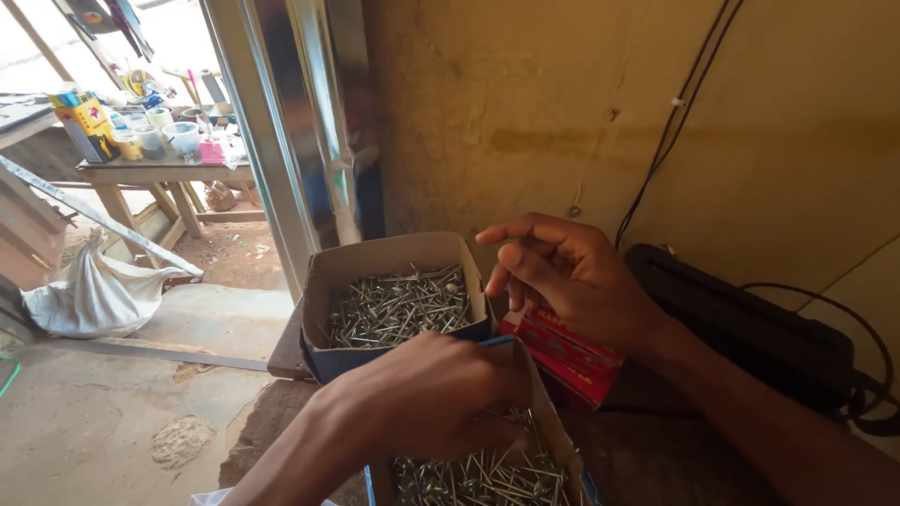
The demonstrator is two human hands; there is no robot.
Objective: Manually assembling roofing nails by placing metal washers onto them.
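Rough yellow wall [525, 103] behind: I see my left hand [436, 398] dug into near nail box [539, 412], grip unclear; right hand [572, 276] loose, empty, over red carton [562, 354] w/ far nail box [394, 300] beside.

Shiny metal nails [398, 305] lie in a matt cardboard box [375, 262]; the red carton [562, 356] looks glossy, the wall [525, 103] rough and matt

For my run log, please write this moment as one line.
left hand: reaching into near box of nails | right hand: raised, fingers curled, above red box | far box of nails: untouched
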